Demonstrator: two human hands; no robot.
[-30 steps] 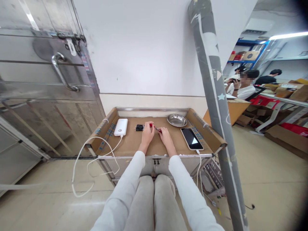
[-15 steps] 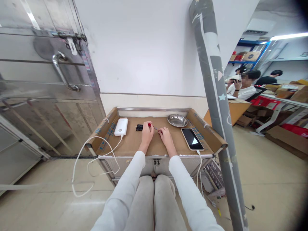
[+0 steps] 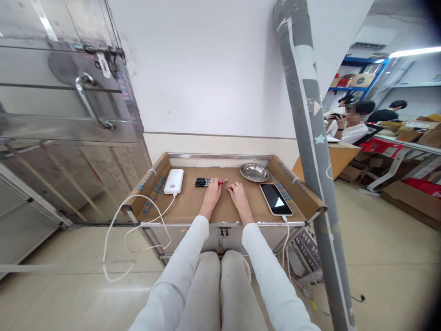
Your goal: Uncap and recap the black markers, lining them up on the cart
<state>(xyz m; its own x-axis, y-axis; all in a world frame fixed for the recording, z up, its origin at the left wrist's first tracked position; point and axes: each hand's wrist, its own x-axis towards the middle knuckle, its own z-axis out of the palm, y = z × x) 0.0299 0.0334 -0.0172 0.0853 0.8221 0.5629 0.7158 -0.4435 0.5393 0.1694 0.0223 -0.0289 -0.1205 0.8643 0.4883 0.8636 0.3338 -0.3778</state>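
Centrally, a slim red piece [image 3: 221, 183] with a shiny metal tip lies pinched in the closed fingers of the left hand [image 3: 213, 187] over the creased, matte brown cardboard [image 3: 225, 209], while the right hand [image 3: 237, 189] curls just beside it, fingertips drawn together, though I cannot tell whether they hold anything. Left of them sit glossy black pieces [image 3: 201, 182] with metal ends, then a smooth, rounded white power bank [image 3: 173, 182]; on the right, a round, polished steel dish [image 3: 254, 173] stands far and a flat, glassy phone [image 3: 275, 198] near.
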